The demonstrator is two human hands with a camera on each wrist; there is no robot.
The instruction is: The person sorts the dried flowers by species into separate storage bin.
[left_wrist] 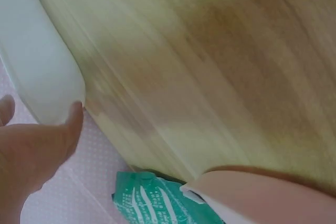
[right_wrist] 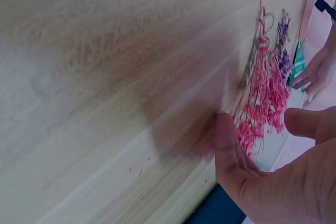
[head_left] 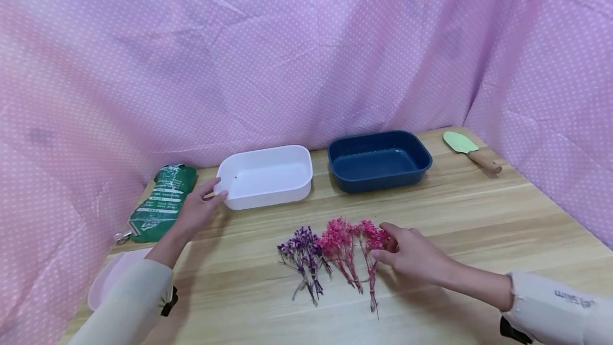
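My left hand (head_left: 198, 206) is at the left end of a white rectangular tray (head_left: 268, 202). Its thumb touches the tray's corner in the left wrist view, with the fingers fairly straight and spread. Beside the right-hand bunch of pink dried flowers (head_left: 372, 236) is my right hand (head_left: 416, 254), thumb and fingers parted around the blossoms and not closed on them. Another pink bunch (head_left: 337, 238) lies just left of it, and a purple dried bunch (head_left: 306, 249) lies further left. All bunches lie flat on the wooden table (head_left: 249, 286), stems toward me.
A dark blue tray (head_left: 383, 180) stands right of the white one. At the far right lies a small trowel (head_left: 471, 150) with a green blade and wooden handle. A green packet (head_left: 163, 204) and pale pink flat pieces (head_left: 107, 281) lie left. Pink dotted cloth (head_left: 306, 57) hangs behind.
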